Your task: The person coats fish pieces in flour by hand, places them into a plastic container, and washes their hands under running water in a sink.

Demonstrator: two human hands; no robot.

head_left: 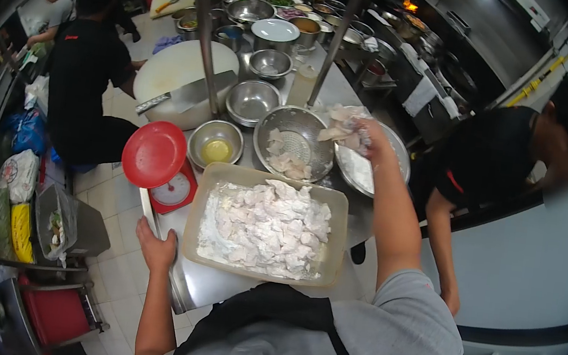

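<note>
My right hand point(373, 142) is closed on pale raw meat pieces point(347, 127), which look like chicken. It holds them above the gap between a metal colander point(267, 120) and a bowl of white powder point(359, 170). More pale pieces point(290, 165) lie in the colander. In front of my body, a plastic tub point(202, 189) holds many powder-coated pieces point(271, 225). My left hand point(157, 243) lies against the table's left edge with thumb and fingers apart, holding nothing. Just beyond it stands a red scale point(177, 196) with a red round pan point(154, 154).
A bowl of yellow liquid point(217, 151) and a steel bowl point(253, 101) stand behind the tub. A cleaver point(187, 97) lies by a round chopping board point(180, 69). Metal posts point(204, 47) rise from the table. One person point(92, 69) works at left, another point(506, 155) leans at right.
</note>
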